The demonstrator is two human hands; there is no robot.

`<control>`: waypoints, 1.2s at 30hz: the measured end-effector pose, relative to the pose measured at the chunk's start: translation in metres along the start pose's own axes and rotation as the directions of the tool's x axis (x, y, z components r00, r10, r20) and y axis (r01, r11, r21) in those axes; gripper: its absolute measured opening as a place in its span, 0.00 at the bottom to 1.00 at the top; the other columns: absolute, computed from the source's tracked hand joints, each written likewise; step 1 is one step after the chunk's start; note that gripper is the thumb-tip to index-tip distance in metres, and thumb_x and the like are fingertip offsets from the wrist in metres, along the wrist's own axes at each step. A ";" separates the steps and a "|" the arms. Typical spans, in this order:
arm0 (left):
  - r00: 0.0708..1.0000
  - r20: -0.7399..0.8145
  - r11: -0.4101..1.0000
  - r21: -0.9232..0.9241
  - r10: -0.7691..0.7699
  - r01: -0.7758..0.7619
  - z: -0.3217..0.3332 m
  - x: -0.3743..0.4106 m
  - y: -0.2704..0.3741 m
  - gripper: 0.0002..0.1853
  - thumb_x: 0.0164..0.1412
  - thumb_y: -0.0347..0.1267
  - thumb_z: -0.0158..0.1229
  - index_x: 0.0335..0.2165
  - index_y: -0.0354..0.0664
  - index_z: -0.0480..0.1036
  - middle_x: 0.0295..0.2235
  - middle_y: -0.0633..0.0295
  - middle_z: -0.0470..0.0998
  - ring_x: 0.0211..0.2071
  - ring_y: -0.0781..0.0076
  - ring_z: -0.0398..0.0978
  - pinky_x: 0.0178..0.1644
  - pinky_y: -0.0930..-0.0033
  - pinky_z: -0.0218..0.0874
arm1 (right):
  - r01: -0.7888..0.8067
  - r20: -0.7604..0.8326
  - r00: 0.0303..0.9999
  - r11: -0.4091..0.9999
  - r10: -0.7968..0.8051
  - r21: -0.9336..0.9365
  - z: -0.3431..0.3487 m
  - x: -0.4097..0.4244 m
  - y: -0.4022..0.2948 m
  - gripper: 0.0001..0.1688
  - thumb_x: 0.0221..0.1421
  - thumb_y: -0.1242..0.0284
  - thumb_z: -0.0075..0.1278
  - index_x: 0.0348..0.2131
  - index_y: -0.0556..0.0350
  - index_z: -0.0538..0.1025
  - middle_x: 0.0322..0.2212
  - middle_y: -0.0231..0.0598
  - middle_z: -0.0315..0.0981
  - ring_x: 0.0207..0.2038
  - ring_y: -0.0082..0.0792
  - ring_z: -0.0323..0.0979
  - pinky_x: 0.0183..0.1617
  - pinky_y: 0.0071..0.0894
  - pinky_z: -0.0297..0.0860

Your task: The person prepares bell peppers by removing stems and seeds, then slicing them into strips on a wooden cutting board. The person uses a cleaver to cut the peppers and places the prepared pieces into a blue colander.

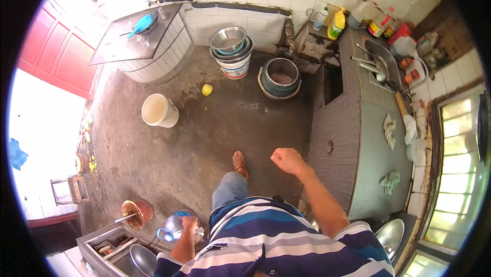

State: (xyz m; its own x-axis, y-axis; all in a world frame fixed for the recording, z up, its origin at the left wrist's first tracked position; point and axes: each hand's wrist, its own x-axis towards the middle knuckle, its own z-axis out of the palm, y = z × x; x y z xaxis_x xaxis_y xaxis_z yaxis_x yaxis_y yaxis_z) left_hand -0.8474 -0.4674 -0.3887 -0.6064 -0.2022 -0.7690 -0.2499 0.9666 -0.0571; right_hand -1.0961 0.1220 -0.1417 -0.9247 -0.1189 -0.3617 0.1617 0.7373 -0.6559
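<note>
My right hand [288, 160] is held out in the air before me, fingers curled in a loose fist, with nothing visible in it. It is nearest to the grey counter front [333, 150]. My left hand [189, 222] hangs low at my left side, over a large clear plastic bottle [174, 224] with a blue ring at its neck. The hand covers part of the bottle; I cannot tell whether it grips it or only passes in front. My sandalled foot [240, 164] is forward on the concrete floor [199, 143].
Ahead are a dark pot [279, 91], stacked basins on a bucket [232, 54] and a yellow object [207, 90]. A cream bucket [168, 112] and a reddish bucket [145, 213] stand left. A sink [383, 56] and cloths [389, 182] are on the right counter.
</note>
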 end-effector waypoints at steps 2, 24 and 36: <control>0.904 -0.029 0.775 0.527 0.426 -0.349 -0.076 0.044 0.021 0.14 0.52 0.39 0.59 0.21 0.41 0.81 0.19 0.55 0.81 0.23 0.58 0.81 0.29 0.54 0.70 | -0.050 -0.057 0.997 0.999 0.049 -0.021 -0.013 0.041 0.020 0.16 0.57 0.61 0.52 0.31 0.55 0.81 0.32 0.52 0.80 0.39 0.56 0.77 0.43 0.54 0.71; 0.997 -0.073 0.210 -0.975 0.008 -0.073 -0.655 0.364 0.425 0.37 0.56 0.40 0.66 0.56 0.28 0.63 0.45 0.51 0.72 0.40 0.62 0.75 0.34 0.62 0.78 | -0.397 0.136 0.914 0.771 0.383 0.498 -0.112 0.555 0.048 0.12 0.59 0.70 0.52 0.30 0.64 0.78 0.22 0.37 0.76 0.19 0.28 0.75 0.21 0.27 0.71; 0.958 0.256 -0.006 -0.966 0.132 0.259 -0.672 0.540 0.561 0.28 0.55 0.42 0.68 0.45 0.33 0.69 0.34 0.56 0.70 0.34 0.59 0.74 0.40 0.55 0.77 | -0.502 0.147 0.702 0.339 0.697 0.796 -0.068 0.728 0.094 0.15 0.60 0.77 0.50 0.46 0.63 0.74 0.35 0.44 0.76 0.25 0.37 0.79 0.28 0.35 0.79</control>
State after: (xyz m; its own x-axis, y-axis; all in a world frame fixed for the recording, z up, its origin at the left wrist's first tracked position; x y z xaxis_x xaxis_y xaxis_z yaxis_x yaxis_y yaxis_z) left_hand -1.8223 -0.1397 -0.4086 -0.4205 -0.0261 -0.9069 -0.8845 -0.2107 0.4162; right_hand -1.7772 0.1497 -0.4217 -0.4859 0.3329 -0.8081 0.7935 -0.2196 -0.5676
